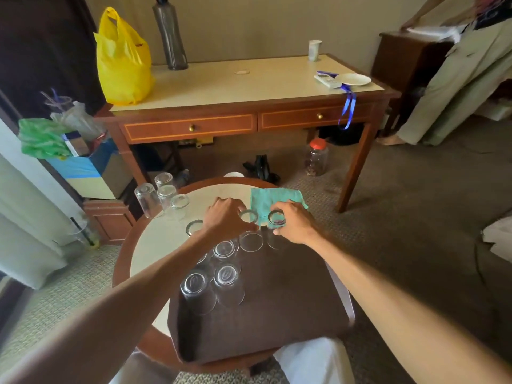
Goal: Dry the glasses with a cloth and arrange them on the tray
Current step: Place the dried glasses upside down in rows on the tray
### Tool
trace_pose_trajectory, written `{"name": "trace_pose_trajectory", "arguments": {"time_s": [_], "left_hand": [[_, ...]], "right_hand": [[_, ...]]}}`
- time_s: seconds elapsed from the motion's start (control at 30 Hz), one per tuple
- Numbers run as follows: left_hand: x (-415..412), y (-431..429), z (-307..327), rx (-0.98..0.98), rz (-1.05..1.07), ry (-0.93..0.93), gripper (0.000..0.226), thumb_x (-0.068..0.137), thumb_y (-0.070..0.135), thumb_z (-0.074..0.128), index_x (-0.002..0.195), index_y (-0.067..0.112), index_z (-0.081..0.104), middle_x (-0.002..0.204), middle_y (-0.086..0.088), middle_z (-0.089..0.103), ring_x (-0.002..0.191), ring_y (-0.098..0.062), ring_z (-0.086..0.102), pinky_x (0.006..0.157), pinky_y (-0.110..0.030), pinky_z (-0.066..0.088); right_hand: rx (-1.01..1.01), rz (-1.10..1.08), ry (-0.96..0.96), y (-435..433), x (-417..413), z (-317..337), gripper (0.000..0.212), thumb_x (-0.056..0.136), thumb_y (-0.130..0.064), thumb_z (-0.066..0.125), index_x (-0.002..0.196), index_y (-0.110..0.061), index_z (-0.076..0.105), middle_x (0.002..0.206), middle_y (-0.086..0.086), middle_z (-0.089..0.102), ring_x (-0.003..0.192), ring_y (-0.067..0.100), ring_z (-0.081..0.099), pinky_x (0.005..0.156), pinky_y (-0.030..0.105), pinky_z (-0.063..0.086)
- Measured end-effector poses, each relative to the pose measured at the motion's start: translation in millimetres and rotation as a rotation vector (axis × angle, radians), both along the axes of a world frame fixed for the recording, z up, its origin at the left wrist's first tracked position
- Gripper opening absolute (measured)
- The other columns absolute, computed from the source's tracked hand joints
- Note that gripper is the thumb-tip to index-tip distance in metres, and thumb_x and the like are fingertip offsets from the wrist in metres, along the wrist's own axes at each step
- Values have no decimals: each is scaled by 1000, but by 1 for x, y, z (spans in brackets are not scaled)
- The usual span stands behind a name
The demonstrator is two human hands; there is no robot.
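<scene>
A dark brown tray (277,314) lies on the round table (155,245) in front of me. Several clear glasses stand upside down on it, among them one near the front (198,289) and one beside it (228,284). My left hand (224,217) grips the top of an inverted glass (249,231) at the tray's far edge. My right hand (293,224) grips another inverted glass (277,225) next to it. A teal cloth (273,199) lies flat on the table just behind both hands. Several more inverted glasses (163,195) stand at the table's far left, and one glass (194,227) stands left of my left hand.
A wooden desk (249,117) stands behind the table with a yellow bag (122,62), a dark bottle (169,34), a cup (315,49) and a plate (352,79). A jar (315,157) sits on the carpet. A person (465,79) stands at the far right.
</scene>
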State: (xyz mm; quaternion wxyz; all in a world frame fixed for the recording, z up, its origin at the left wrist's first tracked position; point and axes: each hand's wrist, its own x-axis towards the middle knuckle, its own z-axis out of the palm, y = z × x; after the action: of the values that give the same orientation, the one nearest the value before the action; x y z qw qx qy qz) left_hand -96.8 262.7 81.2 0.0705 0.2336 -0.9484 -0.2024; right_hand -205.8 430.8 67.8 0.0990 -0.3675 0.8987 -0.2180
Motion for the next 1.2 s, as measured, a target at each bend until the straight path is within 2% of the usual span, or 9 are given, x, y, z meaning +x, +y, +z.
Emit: {"name": "trace_pose_trajectory", "arguments": {"time_s": [0.17, 0.43, 0.6, 0.73, 0.9, 1.07, 1.2], "left_hand": [[-2, -5, -13, -54, -18, -65, 65, 72, 61, 84, 122, 22, 71, 116, 1, 72, 110, -21, 56, 77, -33, 46], [-6, -9, -22, -112, -12, -84, 65, 73, 61, 84, 125, 26, 70, 116, 2, 71, 110, -22, 52, 79, -35, 45], [-12, -7, -27, -155, -36, -102, 69, 75, 61, 83, 131, 25, 67, 117, 0, 69, 110, -22, 51, 78, -36, 43], [-16, -8, -27, -150, -29, -102, 69, 77, 59, 82, 133, 24, 65, 121, -1, 68, 112, -22, 53, 83, -37, 46], [-14, -4, -29, -174, -38, -117, 69, 80, 56, 81, 137, 22, 61, 122, -3, 65, 111, -23, 55, 80, -34, 38], [-12, -3, -28, -154, -40, -131, 70, 80, 56, 81, 138, 22, 61, 124, -3, 65, 109, -22, 57, 83, -36, 44], [-7, -3, -21, -62, -53, -113, 76, 79, 50, 84, 143, 20, 57, 129, -3, 64, 115, -24, 58, 87, -39, 49]], "right_hand": [[-10, 24, -16, -4, -1, -10, 60, 79, -19, 84, 133, -18, 58, 131, 4, 60, 121, 22, 56, 90, 23, 41], [-68, -4, -53, -14, -3, -17, 61, 74, -15, 87, 129, -19, 61, 126, 5, 61, 117, 23, 58, 95, 33, 50], [-63, -22, -41, -16, -5, -25, 60, 79, -11, 83, 133, -18, 57, 129, 6, 58, 121, 23, 54, 94, 29, 44], [-72, -16, -38, -20, -7, -25, 58, 81, -9, 81, 133, -17, 57, 130, 8, 56, 122, 25, 53, 95, 31, 45], [-91, -16, -43, -21, -5, -29, 58, 81, -6, 80, 133, -17, 57, 130, 9, 55, 121, 26, 53, 96, 31, 45], [-42, -8, -43, -17, -3, -28, 57, 82, -5, 77, 132, -18, 53, 130, 10, 51, 118, 26, 53, 94, 32, 47], [52, 7, -11, -16, 3, -27, 65, 80, -7, 76, 135, -24, 44, 131, 7, 46, 121, 26, 50, 94, 43, 51]]}}
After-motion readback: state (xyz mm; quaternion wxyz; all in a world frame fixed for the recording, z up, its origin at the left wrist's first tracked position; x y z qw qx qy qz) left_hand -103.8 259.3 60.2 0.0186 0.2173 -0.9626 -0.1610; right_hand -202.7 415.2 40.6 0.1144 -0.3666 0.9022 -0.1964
